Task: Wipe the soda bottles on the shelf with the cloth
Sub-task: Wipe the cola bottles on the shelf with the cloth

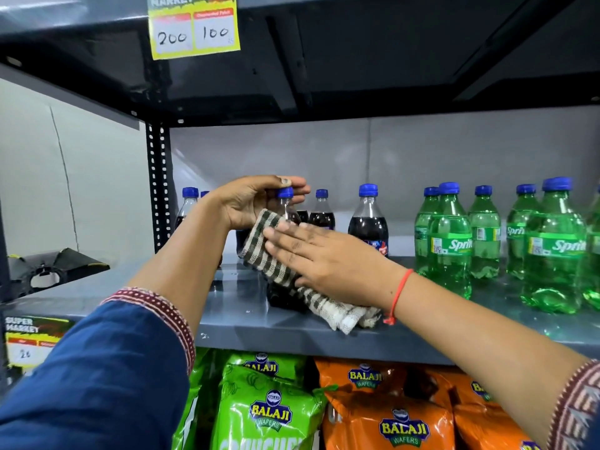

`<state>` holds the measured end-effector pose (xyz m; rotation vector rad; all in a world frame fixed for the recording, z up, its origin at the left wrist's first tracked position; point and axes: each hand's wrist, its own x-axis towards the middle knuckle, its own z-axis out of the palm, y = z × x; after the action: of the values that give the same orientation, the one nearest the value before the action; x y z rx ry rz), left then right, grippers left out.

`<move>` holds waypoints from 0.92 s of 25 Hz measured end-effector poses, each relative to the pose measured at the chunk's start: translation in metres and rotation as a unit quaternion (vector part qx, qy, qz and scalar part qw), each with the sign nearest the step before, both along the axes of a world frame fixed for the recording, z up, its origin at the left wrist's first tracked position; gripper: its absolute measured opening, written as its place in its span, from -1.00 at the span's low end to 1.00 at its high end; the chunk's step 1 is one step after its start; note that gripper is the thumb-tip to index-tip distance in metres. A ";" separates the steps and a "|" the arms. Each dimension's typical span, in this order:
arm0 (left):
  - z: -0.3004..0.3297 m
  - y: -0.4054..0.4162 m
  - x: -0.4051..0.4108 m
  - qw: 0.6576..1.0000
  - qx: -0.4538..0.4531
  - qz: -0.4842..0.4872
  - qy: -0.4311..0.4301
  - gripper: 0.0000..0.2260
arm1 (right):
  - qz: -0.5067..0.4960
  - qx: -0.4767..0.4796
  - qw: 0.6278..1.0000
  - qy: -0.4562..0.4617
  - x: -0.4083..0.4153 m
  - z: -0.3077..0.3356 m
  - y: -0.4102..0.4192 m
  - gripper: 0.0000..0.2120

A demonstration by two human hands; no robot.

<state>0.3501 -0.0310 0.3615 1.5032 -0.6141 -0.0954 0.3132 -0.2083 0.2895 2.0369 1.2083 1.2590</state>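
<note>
A dark cola bottle [285, 297] with a blue cap stands near the front of the grey shelf [259, 329]. My left hand [250, 203] grips its neck and cap from the left. My right hand [324, 261] lies flat, pressing a green-and-cream checked cloth [269, 251] against the bottle's front; the cloth's loose end rests on the shelf. More cola bottles [368, 219] stand behind, and green Sprite bottles [449, 241] fill the right side.
Another shelf [324, 60] hangs close overhead with a yellow price tag [194, 27]. A perforated black upright [158, 183] bounds the left. Green and orange Balaji wafer bags [269, 410] sit on the shelf below. A black object [52, 267] lies at far left.
</note>
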 end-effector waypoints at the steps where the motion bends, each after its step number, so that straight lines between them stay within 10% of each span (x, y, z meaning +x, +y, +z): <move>1: 0.000 0.000 0.002 1.000 0.003 -0.007 0.001 -0.80 | -0.005 -0.003 1.000 0.004 0.001 0.000 0.000 -0.41; 23: -0.005 0.005 0.019 0.999 -0.020 -0.037 -0.011 -0.79 | -0.012 0.003 0.998 0.054 0.008 -0.003 0.004 -0.43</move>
<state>0.3688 -0.0258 0.3569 1.4453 -0.6849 -0.1231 0.3211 -0.2042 0.2870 2.1416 1.2264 1.1568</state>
